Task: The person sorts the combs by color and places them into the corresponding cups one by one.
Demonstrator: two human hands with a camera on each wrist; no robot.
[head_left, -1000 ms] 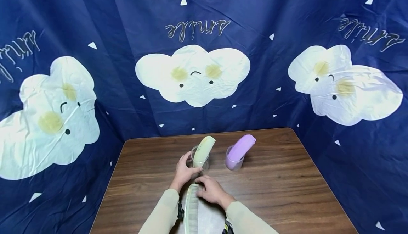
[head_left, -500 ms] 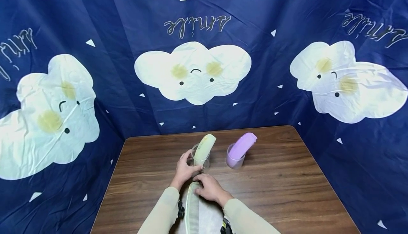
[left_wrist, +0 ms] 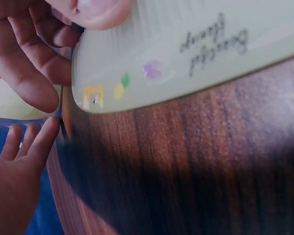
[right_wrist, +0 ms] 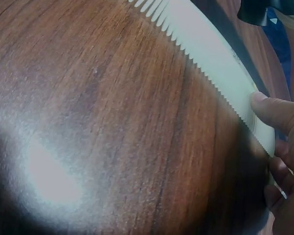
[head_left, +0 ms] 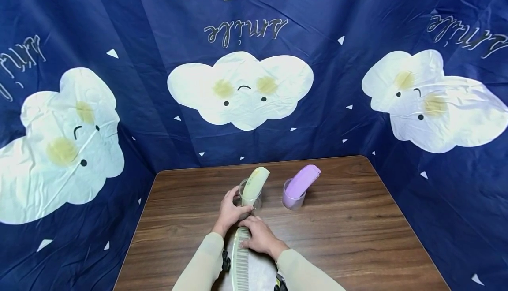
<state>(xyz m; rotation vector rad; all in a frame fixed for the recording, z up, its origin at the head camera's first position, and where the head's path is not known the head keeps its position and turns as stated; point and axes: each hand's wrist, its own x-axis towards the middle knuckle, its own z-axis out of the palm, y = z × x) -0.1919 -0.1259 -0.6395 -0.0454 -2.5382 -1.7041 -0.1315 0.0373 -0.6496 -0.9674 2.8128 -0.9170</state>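
Observation:
A pale green comb (head_left: 240,264) lies lengthwise between the forearms, its far end pinched by my right hand (head_left: 261,234). In the right wrist view the thumb (right_wrist: 274,110) presses the end of this comb (right_wrist: 220,63), with fingers curled under it. The left wrist view shows small coloured pictures and dark lettering on the comb (left_wrist: 176,73). My left hand (head_left: 231,210) grips a clear cup (head_left: 259,203) from its left side, fingers behind and thumb in front. A second pale green comb (head_left: 256,181) leans to the right inside that cup.
To the right, a purple comb (head_left: 303,181) leans in another clear cup (head_left: 294,203). The wooden table (head_left: 349,229) ends at a blue curtain (head_left: 325,141) with white clouds, which hangs behind and at both sides.
The head view has tilted slightly. Both hands keep their holds on the cup and comb; the right hand and comb end have shifted a little left and farther in.

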